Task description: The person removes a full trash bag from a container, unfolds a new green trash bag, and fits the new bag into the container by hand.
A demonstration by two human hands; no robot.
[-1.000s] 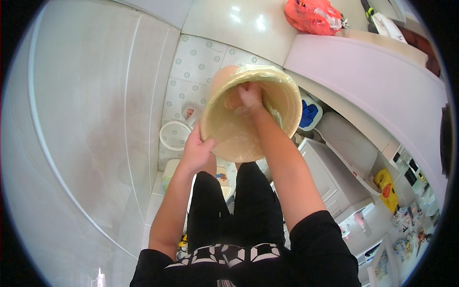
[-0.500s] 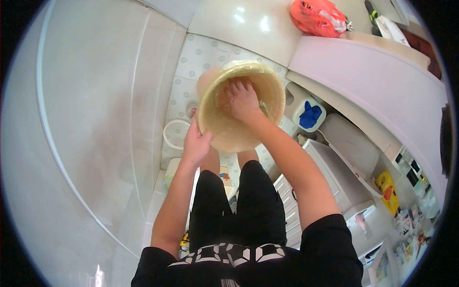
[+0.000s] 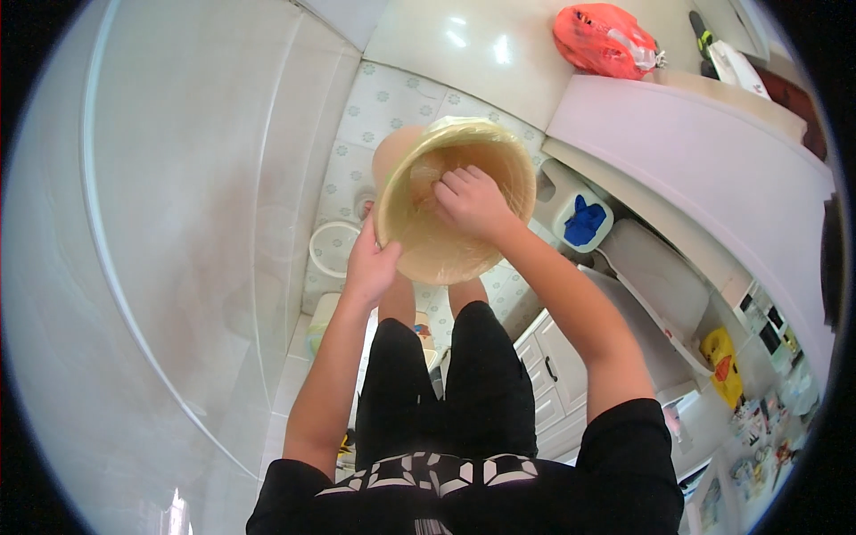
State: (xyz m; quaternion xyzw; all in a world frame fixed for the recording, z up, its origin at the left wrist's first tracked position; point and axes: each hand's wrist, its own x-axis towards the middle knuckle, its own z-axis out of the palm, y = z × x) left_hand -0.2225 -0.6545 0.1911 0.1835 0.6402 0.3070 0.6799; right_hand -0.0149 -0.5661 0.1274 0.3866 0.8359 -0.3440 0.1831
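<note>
A beige round bin (image 3: 398, 152) is tilted with its mouth toward me, above my shins. A thin yellowish see-through plastic bag (image 3: 437, 245) lines its inside and folds over the rim. At the rim's left side, my left hand (image 3: 373, 263) is closed on the edge, thumb on the inner face and fingers outside. My right hand (image 3: 473, 201) is inside the mouth with its fingers curled in against the lining. Whatever those fingertips hold, if anything, is hidden.
On the left rises a pale glossy wall (image 3: 187, 178). A red plastic bag (image 3: 604, 40) lies at the far right. Right of the bin stands a white container (image 3: 571, 201) with a blue cloth (image 3: 584, 220) in it. A white ring-shaped object (image 3: 314, 250) and white drawers (image 3: 548, 366) are lower down.
My right hand has drawn slightly back and right within the bin, and its fingers have gone from spread to curled. My left hand keeps its hold on the rim.
</note>
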